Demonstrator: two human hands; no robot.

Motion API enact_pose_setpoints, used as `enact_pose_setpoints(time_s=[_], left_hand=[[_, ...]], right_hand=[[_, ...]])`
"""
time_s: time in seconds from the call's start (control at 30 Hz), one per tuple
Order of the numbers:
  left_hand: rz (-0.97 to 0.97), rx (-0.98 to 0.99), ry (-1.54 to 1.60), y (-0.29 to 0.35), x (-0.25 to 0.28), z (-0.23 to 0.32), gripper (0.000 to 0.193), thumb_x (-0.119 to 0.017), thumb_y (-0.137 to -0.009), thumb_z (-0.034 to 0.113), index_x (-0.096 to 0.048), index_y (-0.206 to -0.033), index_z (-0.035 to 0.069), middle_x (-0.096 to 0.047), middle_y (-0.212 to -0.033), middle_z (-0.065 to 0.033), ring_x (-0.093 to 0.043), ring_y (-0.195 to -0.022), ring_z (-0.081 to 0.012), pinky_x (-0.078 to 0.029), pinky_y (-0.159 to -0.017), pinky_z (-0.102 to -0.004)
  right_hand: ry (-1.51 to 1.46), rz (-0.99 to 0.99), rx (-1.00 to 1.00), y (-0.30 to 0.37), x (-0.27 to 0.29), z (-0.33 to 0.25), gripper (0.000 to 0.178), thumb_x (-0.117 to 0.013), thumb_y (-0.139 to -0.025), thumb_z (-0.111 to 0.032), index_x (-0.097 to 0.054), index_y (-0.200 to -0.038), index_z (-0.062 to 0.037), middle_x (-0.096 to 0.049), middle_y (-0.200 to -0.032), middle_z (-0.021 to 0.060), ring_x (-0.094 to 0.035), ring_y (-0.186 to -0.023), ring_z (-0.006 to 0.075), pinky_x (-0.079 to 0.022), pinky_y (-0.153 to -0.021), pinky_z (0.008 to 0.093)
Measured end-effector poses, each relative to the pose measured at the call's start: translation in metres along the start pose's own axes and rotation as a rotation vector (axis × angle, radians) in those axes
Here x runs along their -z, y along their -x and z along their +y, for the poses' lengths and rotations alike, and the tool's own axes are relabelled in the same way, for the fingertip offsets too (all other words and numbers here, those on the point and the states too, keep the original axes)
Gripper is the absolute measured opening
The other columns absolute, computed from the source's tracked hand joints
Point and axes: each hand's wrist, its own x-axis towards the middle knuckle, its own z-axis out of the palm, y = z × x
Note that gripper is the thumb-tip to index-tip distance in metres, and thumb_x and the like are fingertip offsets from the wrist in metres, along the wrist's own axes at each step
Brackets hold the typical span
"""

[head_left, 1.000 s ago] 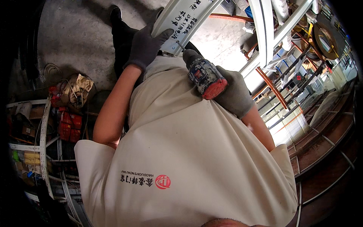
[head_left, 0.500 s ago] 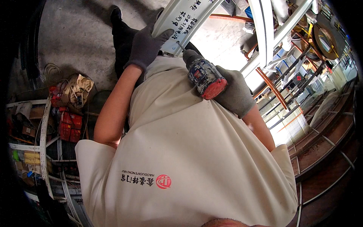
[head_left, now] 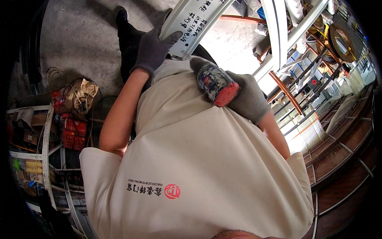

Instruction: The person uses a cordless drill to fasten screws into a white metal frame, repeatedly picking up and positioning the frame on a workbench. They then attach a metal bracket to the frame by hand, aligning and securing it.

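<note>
A long white metal profile (head_left: 195, 24) with black handwriting runs away from my waist toward the top of the view. My left hand (head_left: 154, 48), in a dark grey glove, is closed round its left edge near the close end, thumb on the written face. A dark round hole (head_left: 186, 44) shows close to that end. My right hand (head_left: 247, 97), also gloved, grips a worn power drill (head_left: 215, 84) with a red rear cap, held against the front of my shirt. The drill's nose points toward the profile's end; its bit cannot be made out, and its handle is hidden.
At left stands a white metal rack (head_left: 47, 135) with boxes and a red case (head_left: 74, 131) beside it. More white profiles (head_left: 277, 36) rise at the right, near an orange bar (head_left: 287, 92) and a large reel (head_left: 341, 43). Concrete floor (head_left: 75, 36) lies beyond.
The drill has drawn back slightly from the profile, and its bit, visible against the hole before, no longer shows. The hole is now uncovered. My left hand has stayed in place.
</note>
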Motion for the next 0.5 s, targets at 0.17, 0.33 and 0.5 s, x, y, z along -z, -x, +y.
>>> enact_pose_setpoints(time_s=[0.17, 0.33, 0.5], left_hand=[[-0.017, 0.051, -0.004, 0.001, 0.003, 0.007, 0.046, -0.081, -0.09, 0.04, -0.073, -0.112, 0.0, -0.078, -0.099, -0.0142, -0.074, -0.088, -0.019, -0.058, -0.081, -0.0344], [0.013, -0.021, 0.072, 0.002, -0.001, 0.003, 0.047, -0.081, -0.09, 0.04, -0.073, -0.111, -0.001, -0.078, -0.099, -0.0143, -0.074, -0.087, -0.0187, -0.058, -0.08, -0.0337], [0.013, -0.028, 0.073, 0.002, -0.001, 0.002, 0.047, -0.081, -0.09, 0.039, -0.072, -0.111, -0.002, -0.078, -0.099, -0.0152, -0.074, -0.086, -0.0187, -0.058, -0.079, -0.0336]], right_hand=[[0.028, 0.018, 0.02, 0.002, -0.005, 0.004, 0.042, -0.083, -0.082, -0.027, -0.072, -0.113, -0.0026, -0.075, -0.086, 0.017, -0.074, -0.076, 0.029, -0.059, -0.079, 0.038], [-0.1, 0.116, 0.036, 0.015, -0.007, -0.003, 0.036, -0.081, -0.082, -0.017, -0.07, -0.112, -0.001, -0.074, -0.087, 0.0166, -0.073, -0.075, 0.0276, -0.057, -0.078, 0.0369], [-0.071, 0.139, 0.023, 0.011, -0.011, 0.001, 0.036, -0.08, -0.081, -0.015, -0.069, -0.113, -0.0011, -0.074, -0.086, 0.0173, -0.073, -0.075, 0.0275, -0.057, -0.078, 0.037]])
